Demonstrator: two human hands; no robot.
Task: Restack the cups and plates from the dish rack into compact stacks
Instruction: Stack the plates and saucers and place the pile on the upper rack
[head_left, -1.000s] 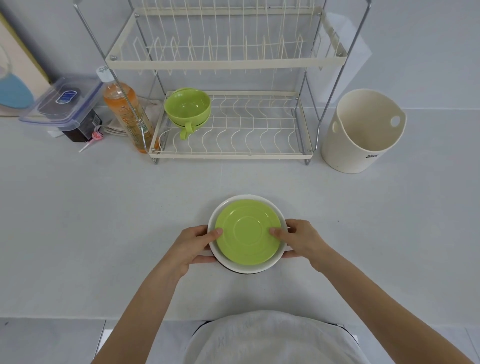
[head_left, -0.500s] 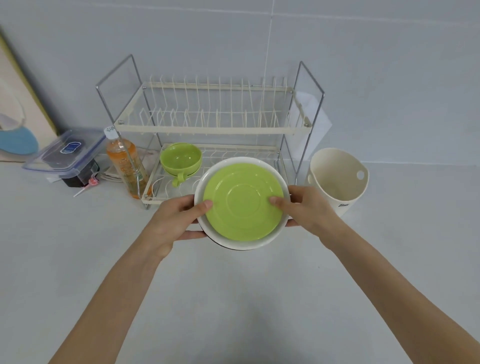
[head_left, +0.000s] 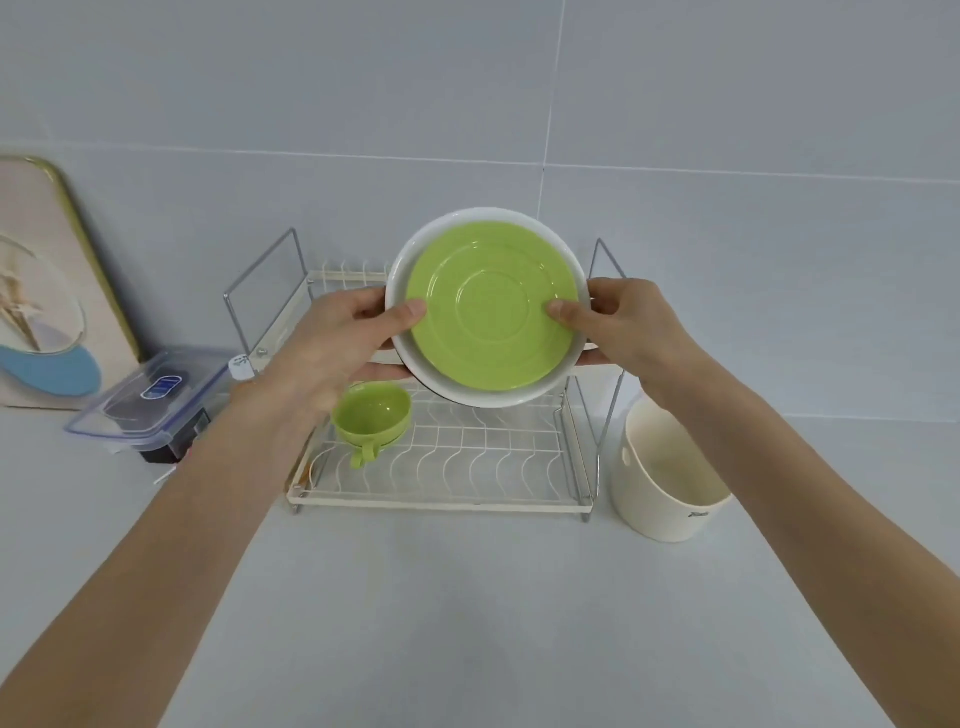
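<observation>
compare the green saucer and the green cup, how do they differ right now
The green saucer is flat and wide; the green cup is deep, with a handle. The saucer sits in a white plate held up by both hands; the cup rests on the dish rack lower shelf, untouched. Both are the same lime green.

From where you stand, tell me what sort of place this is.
Most likely a home kitchen counter. A two-tier wire dish rack stands against a tiled wall, green cups sit on its lower tier, and a lidded food container rests beside it.
</observation>
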